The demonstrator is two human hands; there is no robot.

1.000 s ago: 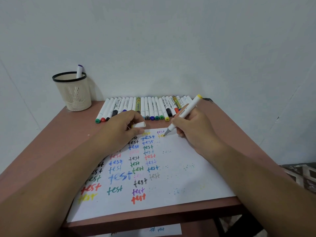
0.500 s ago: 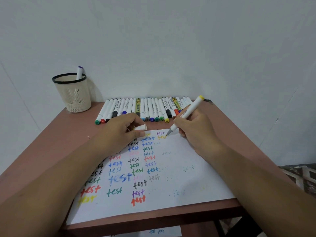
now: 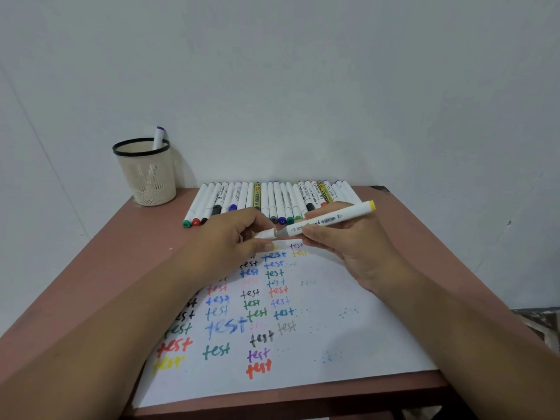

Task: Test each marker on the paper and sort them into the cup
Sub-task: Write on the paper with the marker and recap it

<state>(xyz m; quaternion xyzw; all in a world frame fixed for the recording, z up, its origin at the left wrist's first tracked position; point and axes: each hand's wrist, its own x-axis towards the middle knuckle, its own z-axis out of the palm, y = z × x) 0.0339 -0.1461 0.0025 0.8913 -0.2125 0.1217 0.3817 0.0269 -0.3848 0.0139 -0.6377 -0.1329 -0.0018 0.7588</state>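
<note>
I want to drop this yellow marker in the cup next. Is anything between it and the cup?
Nothing visible blocks the way. The yellow marker is held above the paper by both hands, and the mesh cup stands at the table's far left corner. The row of markers lies to the cup's right, below a lifted path.

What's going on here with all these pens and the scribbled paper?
A person is trying out markers. The right hand holds a yellow-ended marker level above the paper, which is covered in coloured "test" words, while the left hand brings its cap to the tip. One marker stands in the mesh cup; a row of markers lies behind.
</note>
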